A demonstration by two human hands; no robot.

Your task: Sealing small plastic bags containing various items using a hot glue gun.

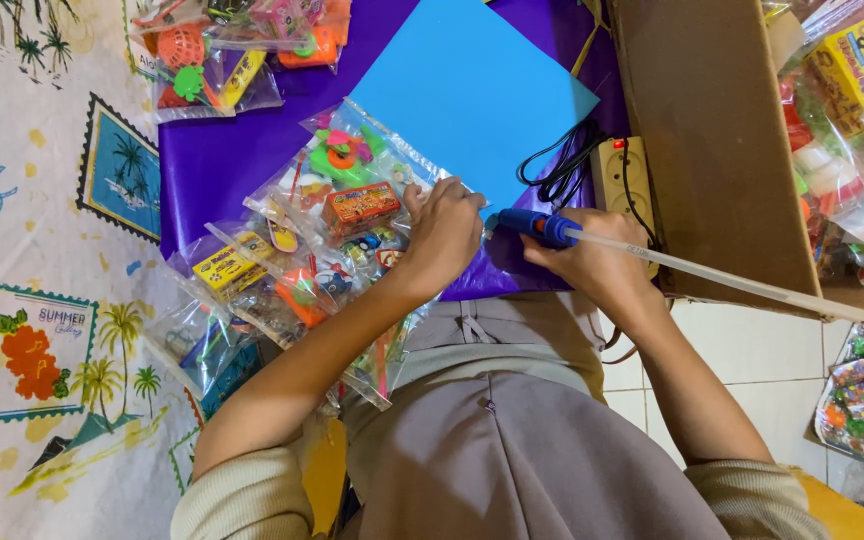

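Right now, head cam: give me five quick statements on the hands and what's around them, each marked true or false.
1. The right hand holds a blue glue gun. True.
2. The left hand rests on a clear bag of small toys. True.
3. The sheet of light blue paper lies on a green cloth. False: it lies on a purple sheet.
4. The left hand grips a pair of scissors. False: it holds no tool, only pressing on the bag.
5. A glue stick juts from the back of the glue gun. True.
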